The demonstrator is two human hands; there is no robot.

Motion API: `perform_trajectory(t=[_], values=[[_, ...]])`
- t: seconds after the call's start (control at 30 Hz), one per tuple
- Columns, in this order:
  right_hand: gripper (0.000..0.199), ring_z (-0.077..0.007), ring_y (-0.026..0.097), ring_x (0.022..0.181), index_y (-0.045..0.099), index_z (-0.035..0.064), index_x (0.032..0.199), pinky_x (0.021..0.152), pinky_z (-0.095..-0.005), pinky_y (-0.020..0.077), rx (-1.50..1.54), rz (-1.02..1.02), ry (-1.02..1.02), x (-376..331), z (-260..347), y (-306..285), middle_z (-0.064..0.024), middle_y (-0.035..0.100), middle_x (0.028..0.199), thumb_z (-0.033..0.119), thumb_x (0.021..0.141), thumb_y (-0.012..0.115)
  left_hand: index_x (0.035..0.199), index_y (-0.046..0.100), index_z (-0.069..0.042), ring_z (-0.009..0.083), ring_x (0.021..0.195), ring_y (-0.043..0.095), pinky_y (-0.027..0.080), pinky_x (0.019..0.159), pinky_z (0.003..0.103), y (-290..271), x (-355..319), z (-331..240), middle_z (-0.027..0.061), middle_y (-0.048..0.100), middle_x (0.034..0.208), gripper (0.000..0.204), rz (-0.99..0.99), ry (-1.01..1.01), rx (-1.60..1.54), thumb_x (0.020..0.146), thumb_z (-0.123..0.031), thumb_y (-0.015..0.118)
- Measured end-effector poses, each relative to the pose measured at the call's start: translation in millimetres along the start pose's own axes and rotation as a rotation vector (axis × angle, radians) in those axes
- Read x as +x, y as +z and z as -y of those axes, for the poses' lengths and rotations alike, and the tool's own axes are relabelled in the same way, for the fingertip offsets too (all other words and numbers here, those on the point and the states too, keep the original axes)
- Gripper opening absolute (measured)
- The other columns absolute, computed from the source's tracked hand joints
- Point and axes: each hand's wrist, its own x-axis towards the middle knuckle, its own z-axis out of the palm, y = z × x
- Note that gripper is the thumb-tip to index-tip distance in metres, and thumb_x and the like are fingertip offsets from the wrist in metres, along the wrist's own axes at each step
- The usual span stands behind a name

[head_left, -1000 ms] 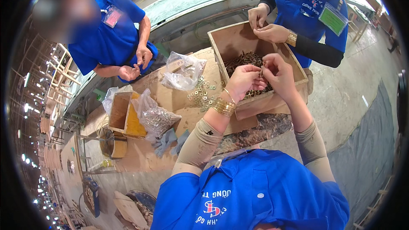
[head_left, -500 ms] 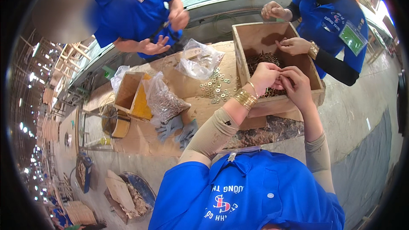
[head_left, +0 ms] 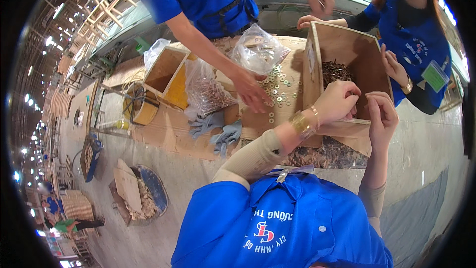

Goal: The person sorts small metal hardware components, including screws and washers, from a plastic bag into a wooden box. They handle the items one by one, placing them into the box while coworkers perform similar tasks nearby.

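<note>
An open wooden box (head_left: 364, 57) stands on the cardboard-covered table (head_left: 163, 129), with a pile of dark screws (head_left: 336, 72) inside. My left hand (head_left: 336, 101), a gold bracelet at its wrist, is curled at the box's near rim with the fingertips inside. My right hand (head_left: 382, 115) is close beside it, fingers bent toward the left hand. Anything between the fingers is too small to make out. Loose metal washers (head_left: 281, 87) lie left of the box.
A co-worker's hand (head_left: 252, 92) rests on the washers. Another co-worker at the right has a hand (head_left: 395, 67) on the box wall. Also on the table are a clear bag (head_left: 258, 49), a bag of screws (head_left: 207, 94), grey gloves (head_left: 218, 130) and small wooden boxes (head_left: 167, 72).
My hands have come down from above the box to its near rim and moved slightly apart. The co-worker across the table has reached a hand down onto the washers.
</note>
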Motion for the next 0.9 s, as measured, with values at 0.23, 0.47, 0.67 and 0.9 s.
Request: perform_trajectory(t=[0.23, 0.47, 0.67, 0.9], values=[[0.003, -0.0169, 0.056, 0.066, 0.058, -0.0017, 0.073, 0.058, -0.0239, 0.0424, 0.19, 0.528, 0.061, -23, 42, 66, -0.0118, 0.059, 0.075, 0.0, 0.071, 0.057, 0.089, 0.057, -0.002, 0.005, 0.051, 0.051, 0.041, 0.043, 0.018, -64, -104, 49, 0.0009, 0.056, 0.063, 0.014, -0.247, -0.133, -0.204, 0.084, -0.012, 0.049], [0.007, -0.0097, 0.051, 0.065, 0.058, -0.0013, 0.081, 0.059, -0.0222, 0.0415, 0.319, 0.603, 0.284, -52, 4, 177, -0.0053, 0.057, 0.072, 0.004, 0.077, 0.056, 0.089, 0.057, -0.003, 0.0041, 0.052, 0.049, 0.04, 0.046, 0.017, -103, -203, 126, 0.0001, 0.056, 0.066, 0.015, -0.499, -0.432, -0.344, 0.085, -0.015, 0.051], [0.016, -0.0097, 0.054, 0.069, 0.061, -0.0011, 0.089, 0.062, -0.0234, 0.043, 0.254, 0.336, 0.247, 40, -38, 291, -0.0069, 0.06, 0.074, 0.006, 0.079, 0.05, 0.09, 0.057, -0.002, 0.0047, 0.05, 0.048, 0.04, 0.046, 0.018, -117, -233, 149, 0.0006, 0.055, 0.065, 0.015, -0.591, -0.389, -0.414, 0.084, -0.015, 0.051], [0.019, -0.0206, 0.061, 0.075, 0.065, 0.0036, 0.082, 0.066, -0.0307, 0.0471, -0.608, 0.739, 0.141, 128, -187, 383, -0.0155, 0.062, 0.076, 0.006, 0.067, 0.053, 0.094, 0.056, -0.001, 0.0046, 0.058, 0.05, 0.041, 0.052, 0.017, -147, -249, 159, 0.0015, 0.055, 0.071, 0.015, -0.596, -0.354, -0.511, 0.086, -0.013, 0.051]])
